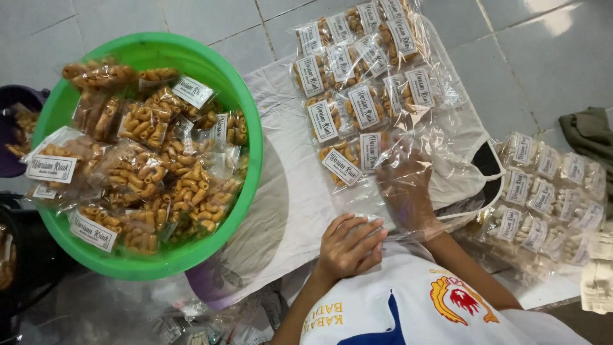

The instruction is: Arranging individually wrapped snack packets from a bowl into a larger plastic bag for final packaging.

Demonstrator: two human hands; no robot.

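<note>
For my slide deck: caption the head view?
Right hand inside clear bag arranging snack packets; left hand steadies it.

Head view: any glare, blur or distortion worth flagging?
Head view: sharp overall; window glare on the floor tiles at top right; the clear plastic bag reflects light and veils the right hand inside it; the left hand is clear; the green basin shows slight wide-angle bending.

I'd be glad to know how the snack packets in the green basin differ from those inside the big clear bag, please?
The basin packets lie heaped at all angles in the green basin; the bagged packets lie flat in neat rows. The basin packets sit uncovered; the bagged ones are under the clear bag, where the right hand reaches in. Both hold curly golden-brown snacks with white labels.
</note>
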